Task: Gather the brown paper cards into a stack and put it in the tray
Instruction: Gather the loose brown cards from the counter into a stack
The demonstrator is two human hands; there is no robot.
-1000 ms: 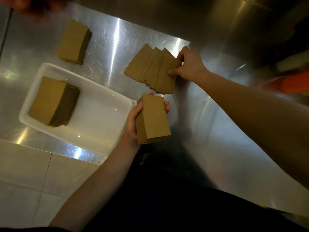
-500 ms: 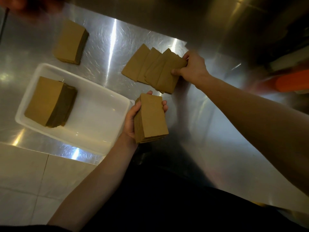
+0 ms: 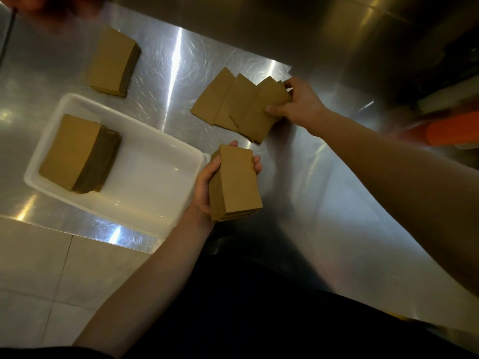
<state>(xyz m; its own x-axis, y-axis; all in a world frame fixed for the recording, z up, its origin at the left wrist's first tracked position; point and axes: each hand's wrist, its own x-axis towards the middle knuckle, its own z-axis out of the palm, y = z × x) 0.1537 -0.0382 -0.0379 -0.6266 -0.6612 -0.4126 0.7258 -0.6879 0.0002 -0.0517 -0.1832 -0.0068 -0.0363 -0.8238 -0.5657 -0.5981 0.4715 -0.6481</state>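
Note:
My left hand (image 3: pixel 206 183) grips a thick stack of brown paper cards (image 3: pixel 237 181) just right of the white tray (image 3: pixel 160 156). Farther back, several brown cards (image 3: pixel 233 103) lie fanned out and overlapping on the steel table. My right hand (image 3: pixel 298 104) pinches the rightmost cards of that fan, thumb on top. Inside the tray, at its left end, sits another stack of cards (image 3: pixel 75 151).
A further card stack (image 3: pixel 112 60) rests on the steel table (image 3: pixel 324 190) behind the tray. An orange object (image 3: pixel 451 132) lies blurred at the far right. Below the table's near-left edge is tiled floor (image 3: pixel 39 268). Another person's blurred hand (image 3: pixel 54 7) shows at the top left.
My right hand has shifted its hold on the fanned cards, sliding the rightmost ones slightly. The stack in my left hand has stayed put.

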